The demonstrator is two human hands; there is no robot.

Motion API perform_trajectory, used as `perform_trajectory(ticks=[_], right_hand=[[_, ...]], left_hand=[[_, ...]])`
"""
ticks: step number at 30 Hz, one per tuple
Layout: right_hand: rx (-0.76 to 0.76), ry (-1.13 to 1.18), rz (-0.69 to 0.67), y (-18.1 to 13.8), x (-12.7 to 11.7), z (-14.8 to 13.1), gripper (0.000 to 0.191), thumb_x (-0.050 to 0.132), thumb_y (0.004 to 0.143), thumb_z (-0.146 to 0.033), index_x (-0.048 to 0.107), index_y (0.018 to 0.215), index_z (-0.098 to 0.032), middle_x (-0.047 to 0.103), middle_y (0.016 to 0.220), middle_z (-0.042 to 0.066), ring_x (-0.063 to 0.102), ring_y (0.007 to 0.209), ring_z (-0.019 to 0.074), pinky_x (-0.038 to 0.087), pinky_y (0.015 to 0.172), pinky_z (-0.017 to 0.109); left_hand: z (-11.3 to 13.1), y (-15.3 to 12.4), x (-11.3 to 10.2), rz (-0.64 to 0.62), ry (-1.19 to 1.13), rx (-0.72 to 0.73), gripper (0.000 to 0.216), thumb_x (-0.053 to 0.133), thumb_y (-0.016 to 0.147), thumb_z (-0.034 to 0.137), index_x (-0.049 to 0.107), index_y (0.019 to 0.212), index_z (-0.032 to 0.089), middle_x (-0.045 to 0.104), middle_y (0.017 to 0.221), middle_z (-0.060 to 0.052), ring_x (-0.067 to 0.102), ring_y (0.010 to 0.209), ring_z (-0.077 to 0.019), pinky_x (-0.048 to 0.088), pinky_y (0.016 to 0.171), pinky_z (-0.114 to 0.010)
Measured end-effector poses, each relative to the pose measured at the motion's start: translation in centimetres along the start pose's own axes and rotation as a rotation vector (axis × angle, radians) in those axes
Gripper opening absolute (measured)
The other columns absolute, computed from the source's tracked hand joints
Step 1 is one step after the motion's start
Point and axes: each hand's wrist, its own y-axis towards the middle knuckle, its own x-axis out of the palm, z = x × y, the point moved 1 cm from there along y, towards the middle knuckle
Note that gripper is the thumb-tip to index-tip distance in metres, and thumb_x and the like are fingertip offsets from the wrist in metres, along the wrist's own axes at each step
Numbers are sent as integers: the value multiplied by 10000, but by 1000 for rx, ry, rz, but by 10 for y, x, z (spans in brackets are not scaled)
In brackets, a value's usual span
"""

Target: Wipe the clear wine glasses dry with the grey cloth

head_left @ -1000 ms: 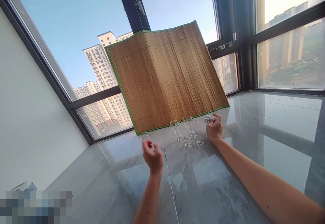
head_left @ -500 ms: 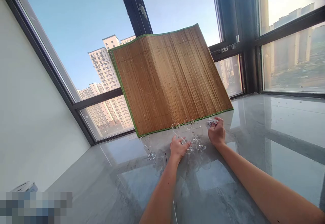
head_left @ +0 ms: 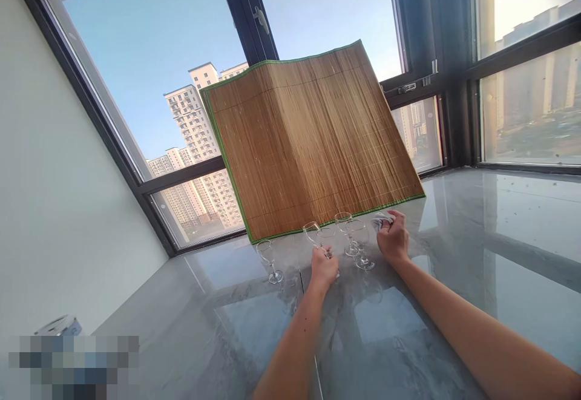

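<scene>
Several clear stemmed glasses stand on a glossy grey marble-look surface (head_left: 254, 327). My left hand (head_left: 324, 270) is closed around the stem of a front glass (head_left: 325, 240); its fingers hide most of the stem. Just behind that hand is another glass (head_left: 311, 234), which seems to lean a little, its lower part hidden. To the right, two glasses stand close together, a rear one (head_left: 344, 224) and a front one (head_left: 364, 261). A single glass (head_left: 275, 276) is apart at the left. My right hand (head_left: 393, 239), right of the glasses, pinches a crumpled whitish cloth (head_left: 381, 221).
Behind the glasses a brown bamboo mat (head_left: 313, 146) with green edging leans against the dark-framed windows (head_left: 261, 19). A white wall (head_left: 68, 176) rises at the left. A pale object (head_left: 66, 326) sits at the lower left, partly covered by a blurred patch.
My left hand's fingers, spread beside the front glass before, have closed around its stem. The glass behind it now looks tilted. My right hand keeps the cloth; the view has shifted slightly.
</scene>
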Motion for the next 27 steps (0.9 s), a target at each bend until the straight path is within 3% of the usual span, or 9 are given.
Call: perform_trajectory(ticks=[6, 9, 11, 14, 17, 20, 27], right_hand=[[-2, -10, -8, 0, 1, 2, 464, 399, 832, -288, 495, 1276, -194, 656, 950, 98, 582, 777, 255, 397, 726, 359], [6, 3, -19, 1, 2, 3, 457, 401, 839, -302, 493, 1275, -199, 656, 930, 91, 580, 765, 251, 392, 709, 346], [9, 9, -25, 1, 2, 3, 452, 401, 846, -302, 489, 1279, -209, 660, 952, 92, 581, 766, 247, 389, 708, 342], [7, 12, -34, 0, 2, 2, 449, 398, 855, -299, 485, 1287, -214, 662, 999, 101, 587, 785, 247, 389, 713, 342], [3, 8, -46, -1, 2, 0, 446, 392, 862, -296, 484, 1290, -209, 665, 996, 106, 593, 799, 255, 391, 713, 342], [1, -1, -51, -1, 1, 0, 444, 390, 865, -294, 483, 1289, -207, 669, 987, 107, 597, 801, 257, 392, 715, 342], [-2, -58, -124, 2, 4, 3, 438, 371, 868, -294, 531, 1263, -190, 683, 972, 120, 606, 816, 263, 406, 730, 350]], left_hand=[[-2, -33, -37, -69, 86, 25, 317, 686, 610, 61, 663, 897, 193, 659, 936, -82, 616, 864, -217, 468, 861, -345], [-4, -55, -73, -123, 184, 140, 348, 669, 637, 119, 705, 979, 173, 631, 1202, -130, 561, 1159, -279, 392, 1033, -399], [-4, -66, -103, -148, 232, 188, 355, 639, 664, 144, 723, 1008, 174, 620, 1256, -132, 472, 1294, -290, 326, 1106, -419], [-5, -73, -148, -120, 272, 147, 388, 657, 659, 173, 740, 1036, 209, 627, 1275, -109, 432, 1341, -301, 253, 1161, -440], [-7, -71, -181, -75, 215, 39, 399, 675, 660, 224, 744, 1053, 225, 639, 1262, -92, 444, 1332, -313, 292, 1146, -433], [-9, -70, -196, -76, 145, 7, 418, 662, 674, 252, 735, 1084, 215, 621, 1293, -98, 498, 1283, -302, 354, 1104, -413], [-15, -63, -194, -88, 141, 41, 413, 638, 649, 212, 747, 1048, 198, 614, 1324, -103, 470, 1316, -307, 320, 1123, -435]])
